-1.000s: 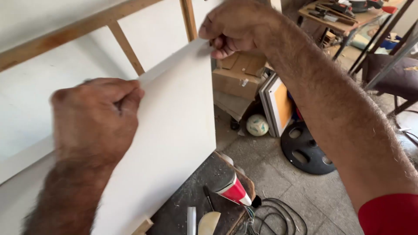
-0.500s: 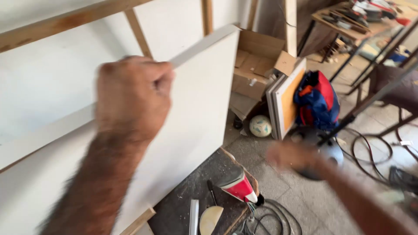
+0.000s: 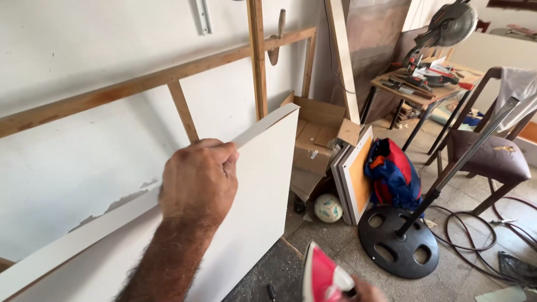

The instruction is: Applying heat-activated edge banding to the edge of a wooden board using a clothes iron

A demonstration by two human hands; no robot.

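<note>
A large white board (image 3: pixel 254 196) stands on edge, leaning against a wall with a wooden frame. My left hand (image 3: pixel 198 179) grips its top edge near the middle, fingers curled over the rim. At the bottom of the view my right hand (image 3: pixel 366 291) is only partly visible; it holds a red and white clothes iron (image 3: pixel 324 277) low beside the board's near corner.
A cardboard box (image 3: pixel 319 131) and framed panels (image 3: pixel 352 176) lean by the wall, with a ball (image 3: pixel 328 208) and a blue-red bag (image 3: pixel 394 173) on the tiled floor. A black round stand base (image 3: pixel 398 241), cables, a chair (image 3: pixel 489 156) and a bench with a mitre saw (image 3: pixel 442 33) are to the right.
My right hand let go of the board's far top corner, dropped down and now holds the red iron. My left hand stayed gripping the top edge while the view swung right.
</note>
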